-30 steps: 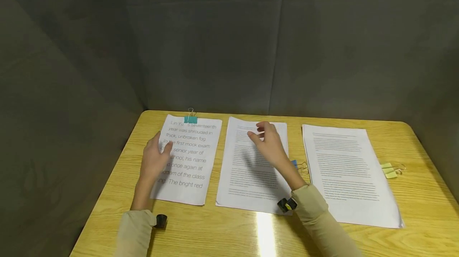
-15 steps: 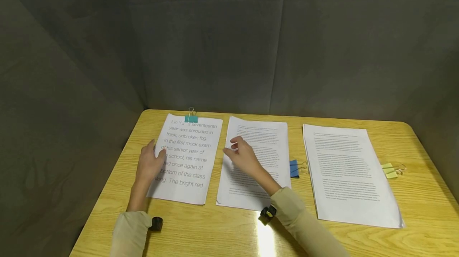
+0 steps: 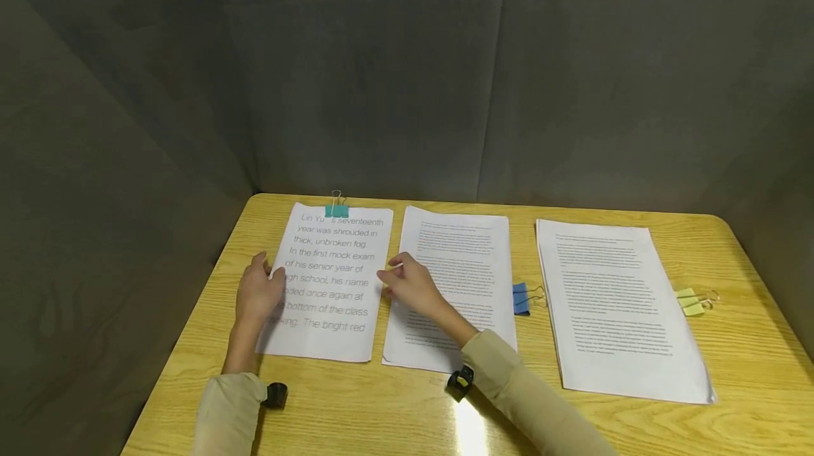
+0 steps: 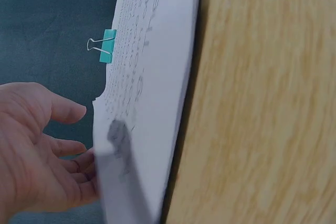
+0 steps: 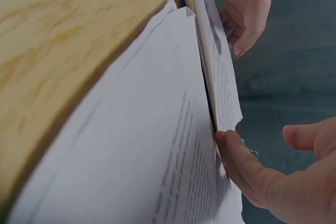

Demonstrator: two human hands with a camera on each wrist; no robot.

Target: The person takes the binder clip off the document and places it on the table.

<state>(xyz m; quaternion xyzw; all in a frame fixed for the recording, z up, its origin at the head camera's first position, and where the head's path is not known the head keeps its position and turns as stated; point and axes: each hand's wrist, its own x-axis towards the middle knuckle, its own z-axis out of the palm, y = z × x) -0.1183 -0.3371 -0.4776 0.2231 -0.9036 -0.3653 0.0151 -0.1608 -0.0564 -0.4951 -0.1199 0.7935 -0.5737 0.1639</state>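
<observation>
Dark grey fabric was hung behind and beside a yellow wood-grained table, on which three stacks of white paper were laid in a row. To the right, a small-print stack was placed, and beside it a middle small-print stack. To the left, a large-print stack was flanked by two bare hands under beige sleeves. At its left edge the left hand was held, fingers relaxed and thumb spread away; at its right edge the fingertips of the right hand were placed, fingers nearly straight and thumb held apart. Nothing was gripped by either. Over the top edge of the large-print stack, a teal binder clip with wire handles was set. Just beside the middle stack's right edge, a blue binder clip was seen, and just beside the right stack's, a yellow binder clip. Whether paper was pinched by these two could not be told.
</observation>
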